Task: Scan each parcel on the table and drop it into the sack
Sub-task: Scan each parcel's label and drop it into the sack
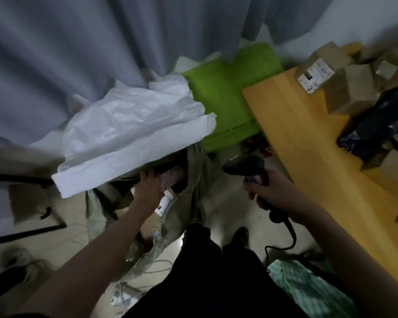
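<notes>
A worn grey-green sack (189,203) stands open on the floor below me. My left hand (147,187) reaches into its mouth, fingers spread over parcels inside; a labelled parcel (164,201) shows beside the wrist. My right hand (270,191) grips a black corded barcode scanner (244,166), its head pointing left, above the floor between sack and table. On the wooden table (296,138) at right lie cardboard boxes (345,88), one bearing a white label (315,73), and a dark blue plastic parcel (374,131).
A white woven bag (133,127) drapes over the sack's far side. A green cushion (228,92) lies behind it, grey curtains (101,42) beyond. A black metal frame (32,230) is at left, a green striped bag (308,288) at lower right. Loose cables trail on the floor.
</notes>
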Tool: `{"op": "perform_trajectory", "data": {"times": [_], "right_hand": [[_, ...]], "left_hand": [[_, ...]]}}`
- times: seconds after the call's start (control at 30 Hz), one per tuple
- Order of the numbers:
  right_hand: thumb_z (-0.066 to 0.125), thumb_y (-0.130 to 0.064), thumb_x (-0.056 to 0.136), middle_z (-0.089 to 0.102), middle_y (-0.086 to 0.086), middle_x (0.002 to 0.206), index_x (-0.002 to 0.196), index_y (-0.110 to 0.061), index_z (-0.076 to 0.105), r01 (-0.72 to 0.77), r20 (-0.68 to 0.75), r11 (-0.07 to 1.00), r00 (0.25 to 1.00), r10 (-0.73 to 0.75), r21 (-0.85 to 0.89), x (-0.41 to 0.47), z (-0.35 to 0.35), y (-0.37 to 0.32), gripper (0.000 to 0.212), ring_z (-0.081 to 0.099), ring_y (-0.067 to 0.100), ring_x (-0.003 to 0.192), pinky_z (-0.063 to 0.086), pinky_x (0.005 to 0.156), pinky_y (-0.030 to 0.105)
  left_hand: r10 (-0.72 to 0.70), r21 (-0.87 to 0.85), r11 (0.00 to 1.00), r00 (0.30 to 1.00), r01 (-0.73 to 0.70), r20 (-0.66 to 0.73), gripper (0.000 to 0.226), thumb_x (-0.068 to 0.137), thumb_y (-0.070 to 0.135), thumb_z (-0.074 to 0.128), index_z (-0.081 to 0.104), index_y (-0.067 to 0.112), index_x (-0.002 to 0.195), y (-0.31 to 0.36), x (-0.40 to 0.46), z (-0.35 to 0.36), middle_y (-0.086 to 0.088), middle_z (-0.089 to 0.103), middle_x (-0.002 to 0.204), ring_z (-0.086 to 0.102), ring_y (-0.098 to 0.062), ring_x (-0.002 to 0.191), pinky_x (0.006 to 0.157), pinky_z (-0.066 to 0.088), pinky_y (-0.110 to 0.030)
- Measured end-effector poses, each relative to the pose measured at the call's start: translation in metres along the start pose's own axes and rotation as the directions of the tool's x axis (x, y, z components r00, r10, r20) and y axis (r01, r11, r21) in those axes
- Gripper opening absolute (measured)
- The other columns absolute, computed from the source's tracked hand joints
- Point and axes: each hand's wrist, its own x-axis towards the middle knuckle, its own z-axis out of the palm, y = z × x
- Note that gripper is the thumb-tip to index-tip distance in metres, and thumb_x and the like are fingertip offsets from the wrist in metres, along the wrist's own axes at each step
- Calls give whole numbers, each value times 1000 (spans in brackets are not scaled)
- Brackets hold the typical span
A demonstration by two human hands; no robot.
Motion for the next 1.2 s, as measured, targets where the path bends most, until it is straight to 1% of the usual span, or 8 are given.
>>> {"op": "perform_trajectory", "data": {"times": [0.13,0.2,0.33,0.47,0.6,0.73,0.9,1.2], "right_hand": [[63,-12,95,65,13,74,98,-5,60,-15,-70,999,997,18,42,-7,-11,2,8,52,20,49,43,53,35],[63,-12,95,64,15,75,101,-6,59,-10,-87,998,996,15,56,-11,-18,4,9,51,19,49,43,52,35],[63,-12,96,64,17,78,98,-4,58,7,-107,998,994,-1,63,-20,-34,6,9,51,18,48,43,49,30],[61,-10,96,63,15,76,102,0,58,68,-122,996,991,-61,57,-30,-60,9,12,52,17,49,43,48,31],[60,-10,96,61,7,69,95,-8,59,113,-170,990,981,-98,81,-47,-93,20,3,53,17,51,44,51,33],[61,-10,97,61,9,73,98,-8,60,151,-229,980,966,-118,128,-71,-133,40,3,54,14,50,44,49,27],[63,-15,97,64,9,75,98,-9,60,140,-312,977,946,-85,158,-93,-183,73,7,54,20,54,45,55,35],[62,-17,97,65,11,79,101,-8,62,169,-468,962,882,-51,215,-93,-260,91,10,54,13,51,46,48,24]], "left_hand": [[123,-28,992,989,-121,77,66,97,30,60,32,14,154,16,5,7,-16,36,150,34,-39,137,102,44,-45],[161,-31,987,983,-159,89,61,98,27,56,33,14,153,19,8,5,-16,37,151,38,-39,134,107,41,-44],[210,9,978,977,-210,25,46,95,15,52,49,17,141,26,3,-23,-10,51,133,52,-31,123,92,51,-41],[336,71,941,939,-331,-77,23,98,21,52,60,12,118,49,-11,-64,-8,55,117,56,-30,114,84,53,-40],[434,119,901,867,-418,-243,26,94,23,50,66,6,105,94,-17,-105,-16,63,111,61,-35,99,78,52,-42],[431,102,902,859,-420,-277,35,97,31,52,60,7,121,167,-31,-154,-13,59,121,56,-32,114,86,51,-41],[488,65,868,823,-492,-290,46,98,37,55,53,13,137,252,-36,-190,-9,52,135,53,-31,124,97,49,-43],[610,168,792,748,-587,-260,55,97,38,56,45,13,145,360,10,-242,-9,49,138,46,-28,130,105,44,-41]]}}
